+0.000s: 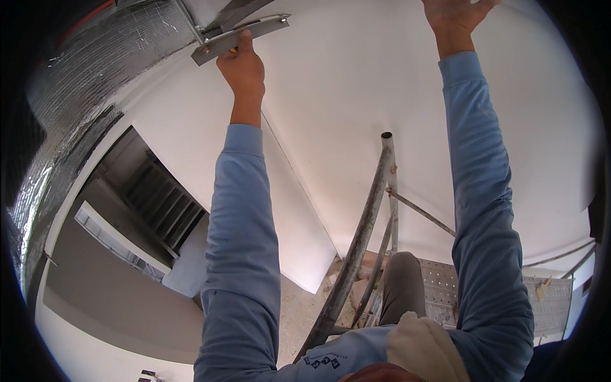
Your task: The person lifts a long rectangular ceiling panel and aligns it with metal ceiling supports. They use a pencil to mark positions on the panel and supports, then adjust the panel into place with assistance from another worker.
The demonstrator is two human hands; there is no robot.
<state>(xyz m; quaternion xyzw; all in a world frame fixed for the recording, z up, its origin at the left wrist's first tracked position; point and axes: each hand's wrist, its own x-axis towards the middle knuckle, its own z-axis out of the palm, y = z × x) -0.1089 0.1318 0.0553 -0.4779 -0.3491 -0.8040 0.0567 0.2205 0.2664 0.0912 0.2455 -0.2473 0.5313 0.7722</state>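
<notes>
- the left hand (pixel 242 67) is raised overhead, fingers curled shut around the lower edge of a grey metal bracket (pixel 238 37) near the ceiling's top left.
- the bracket's long axis runs left-low to right-high, directly above those fingers.
- the right hand (pixel 455 14) presses flat on the white ceiling panel (pixel 356 83), well apart from the bracket; its fingers are cut off, so i cannot tell their spread.

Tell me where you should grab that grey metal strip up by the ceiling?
Probably at its near end, from below. The grey metal strip is long, thin and flat, lying against the white ceiling, so only its underside and edges are free. The left hand already grips it there, thumb pressed up on the strip. The right hand lies flat on the ceiling.
</notes>
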